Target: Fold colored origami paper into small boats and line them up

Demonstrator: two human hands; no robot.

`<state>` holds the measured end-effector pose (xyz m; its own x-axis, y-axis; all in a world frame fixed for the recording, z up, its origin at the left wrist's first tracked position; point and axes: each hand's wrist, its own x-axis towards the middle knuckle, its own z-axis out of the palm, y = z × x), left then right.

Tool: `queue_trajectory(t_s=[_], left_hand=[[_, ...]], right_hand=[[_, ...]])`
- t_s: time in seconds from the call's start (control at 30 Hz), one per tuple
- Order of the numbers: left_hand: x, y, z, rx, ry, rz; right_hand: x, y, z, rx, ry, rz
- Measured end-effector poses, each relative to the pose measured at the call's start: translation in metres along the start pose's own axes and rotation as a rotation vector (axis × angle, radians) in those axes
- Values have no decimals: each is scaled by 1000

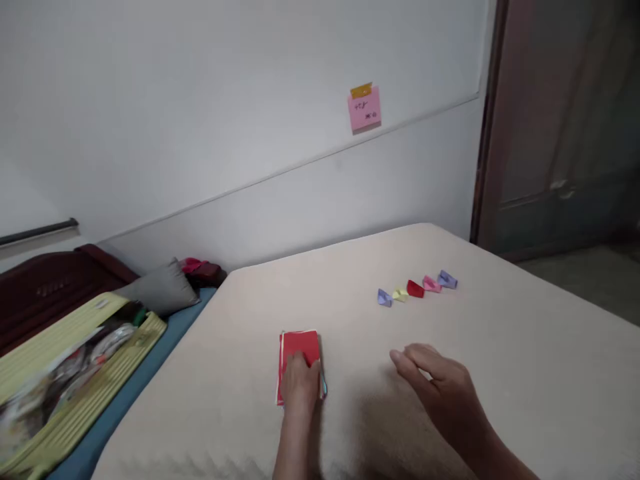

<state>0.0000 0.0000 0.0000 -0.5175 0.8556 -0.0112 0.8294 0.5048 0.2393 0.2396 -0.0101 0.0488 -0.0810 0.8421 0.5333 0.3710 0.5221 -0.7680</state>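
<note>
My left hand point(299, 383) rests over a stack of red paper squares point(300, 347), fingers curled on its top sheet, with a blue-green edge showing at the lower right of the stack. My right hand point(435, 383) hovers to the right with its fingers apart, touching nothing. Beyond it, a row of several small folded paper pieces point(415, 289) in lilac, yellow, red and pink lies on a beige padded surface point(500, 407). The nearest thing to my right hand is that row, some way ahead.
A bed with a dark red headboard point(55, 290), grey pillow point(163, 290), and yellow-green bedding point(75, 373) lies left of the beige surface. A pink sticky note point(365, 110) is taped to the white wall behind. A brown door point(560, 120) stands at the right.
</note>
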Motion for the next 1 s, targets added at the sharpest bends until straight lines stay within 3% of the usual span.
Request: queue_trajectory(t_s=[0.17,0.27,0.3,0.37,0.4,0.47,0.57,0.67,0.77,1.0], left_hand=[[1,-3,-19,-53,56,1],[-5,1,-36,-131,177,0],[-9,5,-39,-200,222,22],[-21,17,-40,-707,270,100],[-28,25,-38,-944,212,130],[-44,43,-33,-1341,-14,159],[-64,67,-26,-1658,-242,107],[-72,79,-25,-1680,-327,78],[-72,81,-26,-1632,-318,69],[-68,69,-25,-1535,-332,104]], right_hand=[[-19,34,19,192,-324,439],[-17,39,21,318,-334,512],[-15,38,20,365,-319,532],[-11,32,18,488,-284,597],[-10,26,17,560,-258,653],[-8,15,16,681,-225,754],[-8,1,15,923,-274,813],[-7,1,13,1003,-192,770],[-5,10,10,909,-133,720],[0,15,0,997,-228,600]])
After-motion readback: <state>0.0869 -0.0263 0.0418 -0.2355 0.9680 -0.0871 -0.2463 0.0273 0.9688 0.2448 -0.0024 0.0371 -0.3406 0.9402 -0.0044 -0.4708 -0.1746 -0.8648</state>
